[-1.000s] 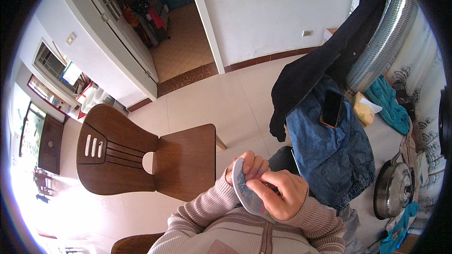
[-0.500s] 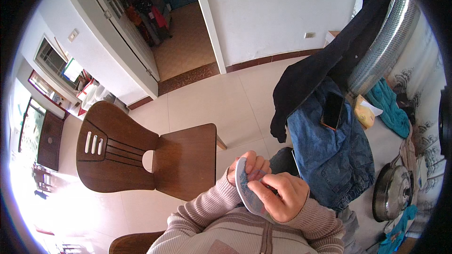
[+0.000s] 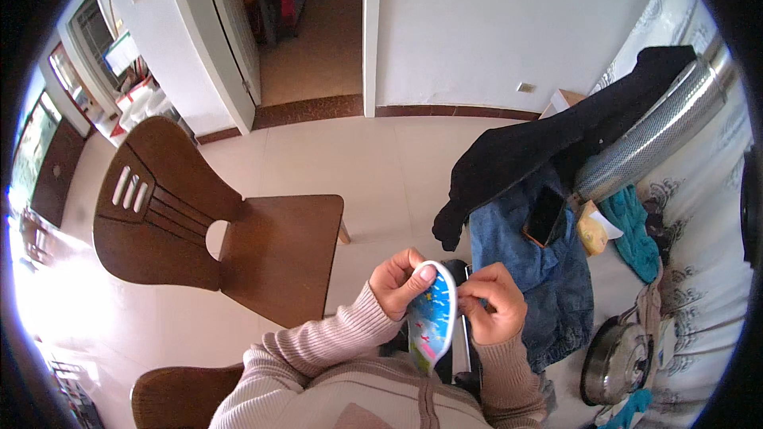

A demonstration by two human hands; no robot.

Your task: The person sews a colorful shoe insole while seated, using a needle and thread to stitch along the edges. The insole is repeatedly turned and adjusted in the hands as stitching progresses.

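Observation:
My left hand [image 3: 400,283] grips the upper end of an insole [image 3: 430,316], thumb on its face. The insole has a white rim and a blue printed pattern with red, yellow and pink marks. It stands tilted in front of my chest, with the printed face turned left. My right hand [image 3: 494,303] is at the insole's right side, thumb and forefinger pinched close to its edge. Whatever those fingers hold is too small to make out.
A brown wooden chair [image 3: 278,246] stands to the left. On the right, blue jeans [image 3: 517,254], a black garment [image 3: 548,131] and a phone [image 3: 544,216] lie beside a metal mesh cylinder [image 3: 636,139]. A lidded metal pot [image 3: 616,361] stands nearer, by a patterned curtain [image 3: 699,254].
The insole has turned so its printed blue face shows. My right hand has moved off its face to the right side, and my left thumb now lies on the print. The view has shifted.

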